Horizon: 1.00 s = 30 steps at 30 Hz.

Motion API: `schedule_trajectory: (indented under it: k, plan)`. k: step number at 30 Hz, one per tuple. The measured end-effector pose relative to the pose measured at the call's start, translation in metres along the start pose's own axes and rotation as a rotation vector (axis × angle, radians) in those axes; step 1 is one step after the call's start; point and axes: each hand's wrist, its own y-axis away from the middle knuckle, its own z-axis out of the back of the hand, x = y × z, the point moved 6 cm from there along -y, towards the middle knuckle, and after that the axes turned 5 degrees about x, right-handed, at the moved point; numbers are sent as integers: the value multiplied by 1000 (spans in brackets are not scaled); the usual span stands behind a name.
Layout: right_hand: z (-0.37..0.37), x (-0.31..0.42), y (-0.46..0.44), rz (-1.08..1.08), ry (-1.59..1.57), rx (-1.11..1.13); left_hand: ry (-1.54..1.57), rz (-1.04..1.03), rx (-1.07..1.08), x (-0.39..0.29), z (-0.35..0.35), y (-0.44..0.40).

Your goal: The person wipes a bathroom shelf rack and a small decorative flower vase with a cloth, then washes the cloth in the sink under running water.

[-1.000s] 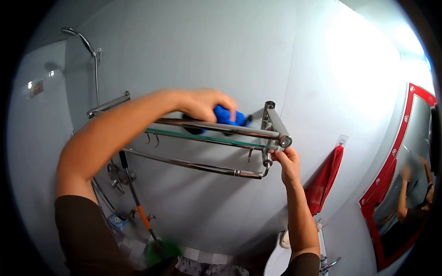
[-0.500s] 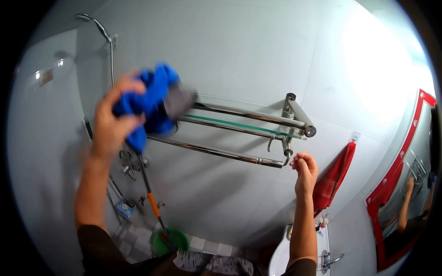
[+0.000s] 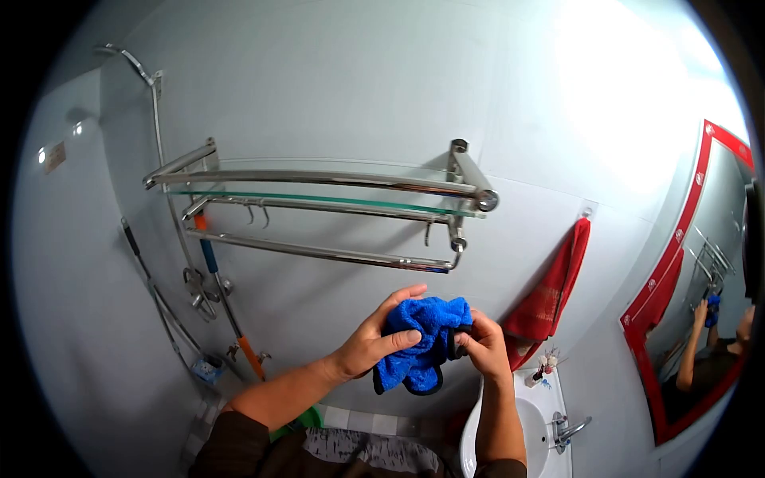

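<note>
A crumpled blue cloth [image 3: 430, 331] with dark edging is held between both hands, in front of my body and below the rack. My left hand [image 3: 384, 333] grips its left side, thumb across the front. On the other side, my right hand [image 3: 484, 346] pinches the dark-edged border. Just above hangs a chrome towel rack [image 3: 319, 253] with a glass shelf [image 3: 319, 199] and a few small hooks. Neither hand touches the rack.
A red towel [image 3: 554, 291] hangs from a wall hook at the right. Below it stand a white washbasin [image 3: 532, 430] and a chrome faucet [image 3: 570, 430]. A red-framed mirror [image 3: 677, 319] is at far right. Long-handled tools [image 3: 231, 319] and a shower hose [image 3: 159, 135] are at left.
My left hand has brought the blue cloth down and right, away from the rack's left end. My right hand has moved lower and now grips the cloth too. The view has shifted.
</note>
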Motion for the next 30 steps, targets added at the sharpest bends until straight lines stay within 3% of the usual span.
schedule_trajectory:
  k: [1,3,7,9,13,15,19,21,23,25,30]
  plan:
    - [10,3,3,6,-1,-17,7,0,24,8,-5,-5]
    - [28,47,9,298,861,-280,21,58,38,26,-13,-14]
    - [76,42,9,36,305,-260,133,180,16,60,-20,-36]
    - [110,36,9,-125,2,-422,-40,153,13,65,-22,-43]
    - [148,48,-17,211,-381,-551,-318,214,-38,89,-18,-53]
    - [145,43,-35,187,-373,-528,-328,137,-29,94,-24,-65]
    - [115,56,-81,389,-386,-352,71,134,-269,95,-17,-85]
    - [98,68,-101,451,-378,-213,108,16,-303,80,-17,-100]
    - [89,72,-127,552,-241,-167,86,-32,-316,76,-11,-110]
    - [81,86,-143,644,104,-147,59,-111,-414,68,-4,-115]
    - [61,88,-173,694,324,-141,105,-160,-427,61,3,-121]
